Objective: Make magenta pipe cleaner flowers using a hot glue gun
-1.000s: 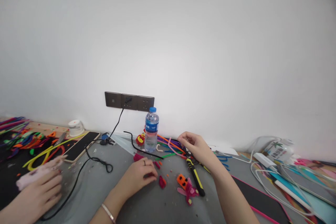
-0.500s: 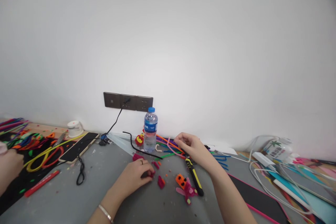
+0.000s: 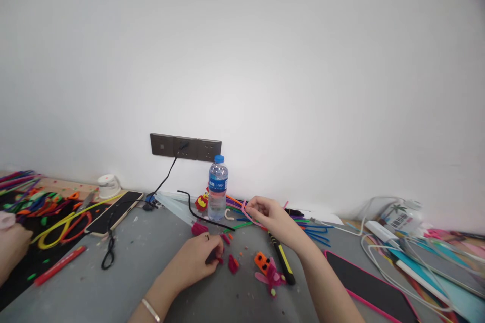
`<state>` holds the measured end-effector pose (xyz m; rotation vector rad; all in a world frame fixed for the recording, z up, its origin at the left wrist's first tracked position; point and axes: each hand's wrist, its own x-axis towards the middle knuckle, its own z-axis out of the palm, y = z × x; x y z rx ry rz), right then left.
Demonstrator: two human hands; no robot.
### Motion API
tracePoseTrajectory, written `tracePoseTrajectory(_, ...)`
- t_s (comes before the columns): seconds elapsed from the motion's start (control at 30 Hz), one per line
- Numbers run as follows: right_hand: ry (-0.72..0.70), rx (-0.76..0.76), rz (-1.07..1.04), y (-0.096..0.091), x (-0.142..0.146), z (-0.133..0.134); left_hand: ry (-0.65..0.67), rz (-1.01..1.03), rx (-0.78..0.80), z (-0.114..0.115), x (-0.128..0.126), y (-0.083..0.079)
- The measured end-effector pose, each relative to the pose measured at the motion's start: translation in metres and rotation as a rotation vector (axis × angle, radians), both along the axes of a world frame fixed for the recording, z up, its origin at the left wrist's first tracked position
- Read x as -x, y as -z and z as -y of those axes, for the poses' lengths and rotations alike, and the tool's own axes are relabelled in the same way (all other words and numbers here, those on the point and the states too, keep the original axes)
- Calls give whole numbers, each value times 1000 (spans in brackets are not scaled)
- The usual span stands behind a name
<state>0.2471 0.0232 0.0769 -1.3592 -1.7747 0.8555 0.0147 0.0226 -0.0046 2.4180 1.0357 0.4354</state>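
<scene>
My right hand (image 3: 270,217) is closed in a pinch at a bent pink pipe cleaner (image 3: 244,208), above a spread of colored pipe cleaners (image 3: 318,235). My left hand (image 3: 199,260) rests on the grey table with curled fingers, and a small magenta piece (image 3: 221,261) shows at its fingertips. Just beyond it lies a magenta lump (image 3: 199,229). Between the hands is another magenta piece with an orange bit (image 3: 233,263). A small orange and pink figure (image 3: 271,273) lies beside yellow-black pliers (image 3: 282,260), whose head is hidden under my right hand.
A water bottle (image 3: 217,189) stands near the wall, with a red-yellow figure (image 3: 202,202) beside it. At left are a phone (image 3: 115,213), scissors (image 3: 71,227), a red marker (image 3: 60,265) and another person's hand (image 3: 13,250). A pink-edged tablet (image 3: 369,285) and white cables (image 3: 379,262) lie right.
My right hand has moved slightly left and down onto the pink pipe cleaner. My left hand has shifted a little downward. The other person's hand at left has moved slightly too.
</scene>
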Motion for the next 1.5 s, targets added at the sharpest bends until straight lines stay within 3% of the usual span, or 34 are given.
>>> tracePoseTrajectory(0.17,-24,-17,135,12,13,-1,-1,20,0,1,-1,2)
tracePoseTrajectory(0.37,-77,65,499,48,44,-1,-19,206,-22,-2,0,4)
tracePoseTrajectory(0.53,-91,56,572,63,60,0,-146,403,-64,-14,2,9)
tracePoseTrajectory(0.63,-69,70,576,63,64,2,-229,547,55,-18,1,13)
tracePoseTrajectory(0.87,-45,55,507,63,62,-1,-322,893,387,-21,-1,11)
tracePoseTrajectory(1.0,-35,72,291,58,46,-9,-340,989,482,-22,1,10)
tracePoseTrajectory(1.23,-99,114,-130,56,42,-15,-291,988,577,-18,-6,11)
tracePoseTrajectory(1.5,-137,73,-148,44,60,-5,-287,970,600,-15,-5,3)
